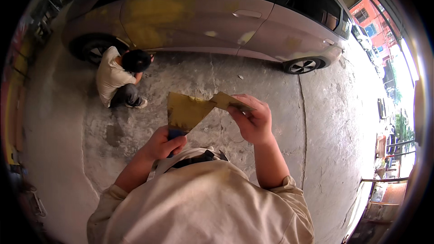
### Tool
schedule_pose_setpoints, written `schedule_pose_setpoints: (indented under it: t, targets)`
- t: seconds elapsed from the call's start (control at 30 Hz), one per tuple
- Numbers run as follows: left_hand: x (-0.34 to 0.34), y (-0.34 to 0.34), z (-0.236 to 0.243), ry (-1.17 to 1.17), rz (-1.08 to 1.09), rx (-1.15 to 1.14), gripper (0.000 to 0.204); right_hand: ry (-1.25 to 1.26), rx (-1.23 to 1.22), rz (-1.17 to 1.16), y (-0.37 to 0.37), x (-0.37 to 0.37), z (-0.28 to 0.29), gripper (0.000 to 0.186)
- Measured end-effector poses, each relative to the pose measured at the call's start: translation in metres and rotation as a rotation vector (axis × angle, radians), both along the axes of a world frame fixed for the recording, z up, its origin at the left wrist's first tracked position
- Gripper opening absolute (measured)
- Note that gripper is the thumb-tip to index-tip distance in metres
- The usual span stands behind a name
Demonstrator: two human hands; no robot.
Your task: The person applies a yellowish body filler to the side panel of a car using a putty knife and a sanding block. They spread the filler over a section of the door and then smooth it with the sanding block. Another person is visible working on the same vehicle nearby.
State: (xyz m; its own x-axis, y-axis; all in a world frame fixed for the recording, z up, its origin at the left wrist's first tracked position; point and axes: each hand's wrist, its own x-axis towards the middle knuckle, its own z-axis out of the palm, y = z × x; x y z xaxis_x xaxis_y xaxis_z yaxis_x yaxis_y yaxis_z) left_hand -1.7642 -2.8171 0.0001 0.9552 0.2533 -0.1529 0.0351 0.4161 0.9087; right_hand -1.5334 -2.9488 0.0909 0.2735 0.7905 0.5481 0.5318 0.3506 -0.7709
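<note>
Standing on a stained concrete floor [325,108], the person holds two tools out in front of the chest. The left hand [160,144] is closed around a blue handle [174,133], fingers wrapped and thumb across it; from that handle a wide scraper blade [185,110] rises, smeared with yellowish filler. The right hand [253,119] pinches a second, smaller blade [228,101] between thumb and curled fingers, holding it flat and angled down to the left. The tip of the smaller blade touches the upper right edge of the wide blade, so the two meet in a shallow V just above the hands.

Both sleeves are beige, rolled to the elbow.

Further off, a second person [120,79] in a white shirt crouches close to the side of a grey car [217,22], near its wheel [92,52]. The car's door panels carry patches of yellow and pale filler. The other wheel [303,65] sits to the right. Daylight and a red building [373,22] show beyond the car.
</note>
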Motion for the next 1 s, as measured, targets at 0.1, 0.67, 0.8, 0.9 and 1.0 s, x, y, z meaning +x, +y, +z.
schedule_pose_setpoints:
  t: [0.1,0.67,0.8,0.9,1.0]
  targets:
    - [0.000,0.004,0.002,0.031,-0.013,0.027,0.020,-0.005,0.053,0.015,0.000,0.003,-0.006,0.031]
    - [-0.017,0.009,0.016,-0.007,-0.119,0.252,0.016,-0.435,-0.364,0.027,-0.020,0.017,-0.024,0.039]
    - [-0.020,0.003,0.016,0.009,-0.103,0.082,0.014,-0.099,-0.209,-0.170,-0.022,0.005,-0.028,0.027]
    - [-0.019,0.005,0.011,0.112,-0.224,0.135,0.020,0.067,-0.082,-0.061,-0.030,0.004,-0.031,0.026]
    - [-0.020,0.003,0.004,0.116,-0.217,0.052,0.025,0.136,-0.074,0.004,-0.031,-0.015,-0.022,0.031]
